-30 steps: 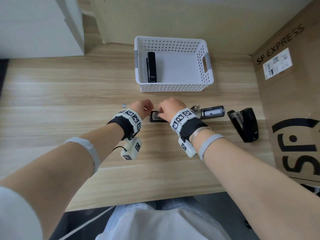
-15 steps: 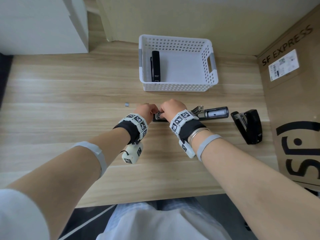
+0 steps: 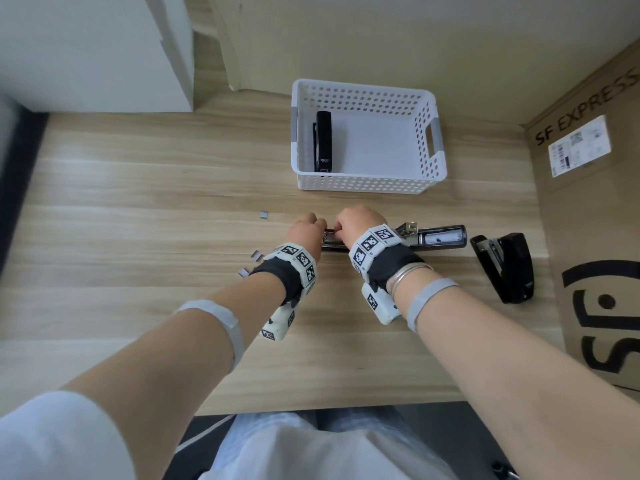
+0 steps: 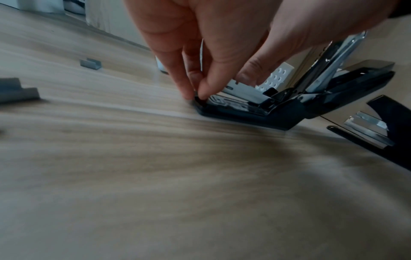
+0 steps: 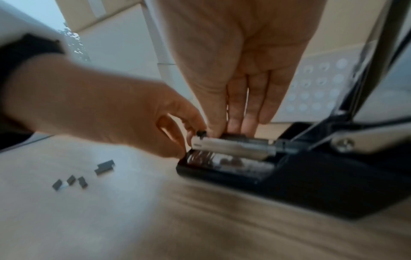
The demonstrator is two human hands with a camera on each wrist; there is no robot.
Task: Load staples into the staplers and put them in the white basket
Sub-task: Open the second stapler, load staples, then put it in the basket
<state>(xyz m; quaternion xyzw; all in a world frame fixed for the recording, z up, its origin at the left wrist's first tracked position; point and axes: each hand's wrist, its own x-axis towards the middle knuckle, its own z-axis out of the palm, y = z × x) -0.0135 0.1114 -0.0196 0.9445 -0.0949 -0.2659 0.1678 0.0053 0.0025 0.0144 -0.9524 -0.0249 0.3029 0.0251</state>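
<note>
An open black stapler [image 3: 429, 239] lies on the wooden table [image 3: 138, 209], its metal magazine [image 5: 231, 147] raised off the base. My left hand [image 4: 192, 95] pinches the front tip of the magazine. My right hand [image 5: 231, 131] reaches down from above, thumb and fingertips holding the magazine just behind the left fingers. Whether a staple strip sits in it is hidden. The white basket [image 3: 429, 150] stands behind the hands with one closed black stapler [image 3: 323, 142] along its left side. A third black stapler [image 3: 507, 268] lies partly open at the right.
Short pieces of staple strip [image 3: 257, 255] lie by my left wrist, and one staple piece [image 3: 265, 215] lies farther back. A large cardboard box [image 3: 595, 237] stands along the table's right edge. A white cabinet [image 3: 97, 50] fills the back left corner.
Both hands stayed at the stapler's front end, the left closing in against the right. The head view shifted slightly, so the basket now sits farther right.
</note>
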